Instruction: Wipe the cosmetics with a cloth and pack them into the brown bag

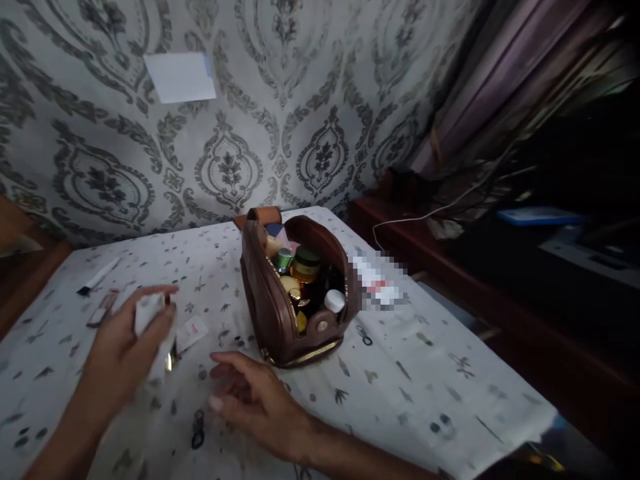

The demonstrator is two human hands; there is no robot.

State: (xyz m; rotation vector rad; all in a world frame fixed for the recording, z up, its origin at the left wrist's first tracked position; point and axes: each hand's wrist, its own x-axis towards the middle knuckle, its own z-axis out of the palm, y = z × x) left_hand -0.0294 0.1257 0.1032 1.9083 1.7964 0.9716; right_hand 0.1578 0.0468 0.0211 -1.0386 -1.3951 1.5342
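My left hand is closed around a small white object, blurred and partly covered by the fingers, so its kind is unclear. Something shiny and gold shows just below that hand. My right hand is over the tabletop with its fingers loosely curved and apart, holding nothing. Beyond it stands a brown toiletry bag, unzipped. Inside it are a jar with a dark green lid, a green-capped container, a white round cap and other small items.
The table has a white printed cloth. At left lie a white brush-like item and a flat reddish-framed packet; a small white card is nearer. A brown roll sits behind the bag. Dark furniture borders the right, with a thin cable.
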